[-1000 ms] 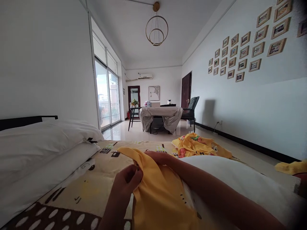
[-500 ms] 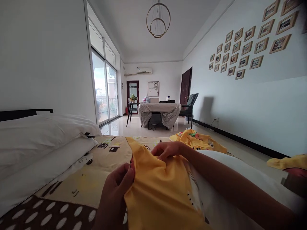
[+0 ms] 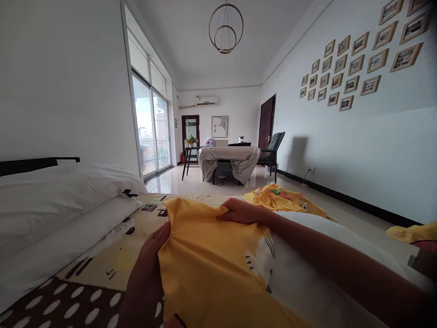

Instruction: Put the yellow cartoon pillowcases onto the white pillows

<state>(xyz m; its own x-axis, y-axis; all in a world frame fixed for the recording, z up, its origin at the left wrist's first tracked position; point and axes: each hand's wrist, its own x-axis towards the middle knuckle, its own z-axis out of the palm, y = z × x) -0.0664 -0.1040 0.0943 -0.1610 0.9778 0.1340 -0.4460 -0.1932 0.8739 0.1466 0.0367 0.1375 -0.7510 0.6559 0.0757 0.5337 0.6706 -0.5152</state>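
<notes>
A yellow printed cloth [image 3: 205,255] is spread between my hands, with a white cartoon patch and dark lines on its right part. My left hand [image 3: 153,250] grips its left edge, the fingertips partly hidden behind the fabric. At the far edge my right hand [image 3: 242,212] pinches the cloth between thumb and fingers. Whether this is a pillowcase or another cover I cannot tell. Right of it lies a puffy white bedding piece [image 3: 307,246], partly covered by my right forearm. Beneath is a beige and brown patterned bedspread [image 3: 116,269].
White pillows [image 3: 68,191] are stacked on the left. Another yellow printed cloth [image 3: 290,200] lies bunched at the bed's far right, and more yellow fabric [image 3: 409,231] shows at the right edge. Beyond the bed stand a covered table [image 3: 228,155] and a dark chair [image 3: 273,150].
My left hand has moved left and slightly up, stretching the cloth wider and flatter. The right hand has shifted slightly right along the far edge. More of the white print shows.
</notes>
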